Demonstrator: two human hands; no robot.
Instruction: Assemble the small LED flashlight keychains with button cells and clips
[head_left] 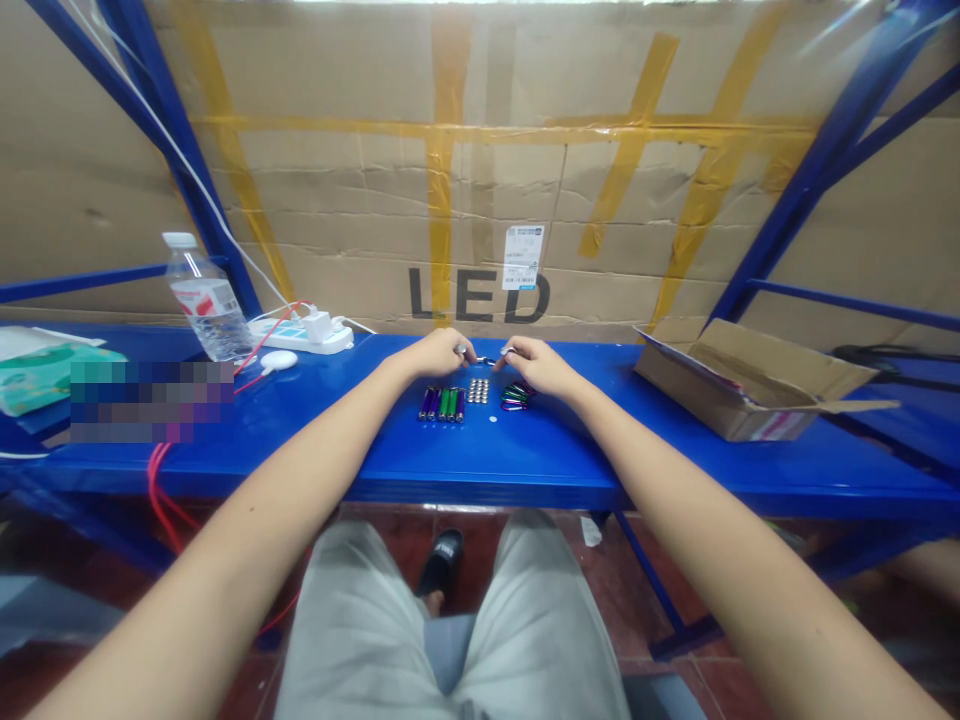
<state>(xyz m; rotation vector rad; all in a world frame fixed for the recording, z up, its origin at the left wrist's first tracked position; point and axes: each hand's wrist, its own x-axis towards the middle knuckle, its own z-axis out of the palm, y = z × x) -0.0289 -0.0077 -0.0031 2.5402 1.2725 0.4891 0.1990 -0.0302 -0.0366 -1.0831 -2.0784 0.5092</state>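
Both my arms reach forward over the blue bench (525, 460). My left hand (442, 352) is closed in a pinch on the end of a small silver piece. My right hand (534, 362) pinches a small metal clip or ring close to it, and the two nearly touch between my hands. Below my left hand lies a row of several small coloured tubes (442, 403), purple and green. A cluster of small silver button cells (478, 390) sits in the middle. A heap of coloured clips (516, 395) lies under my right hand. One loose cell (493, 419) lies nearer me.
An open cardboard box (750, 385) stands at the right. A water bottle (206, 300), a white power strip (304, 333) with a red cable, and a green packet (37, 370) are at the left. A taped cardboard sheet marked LED backs the bench.
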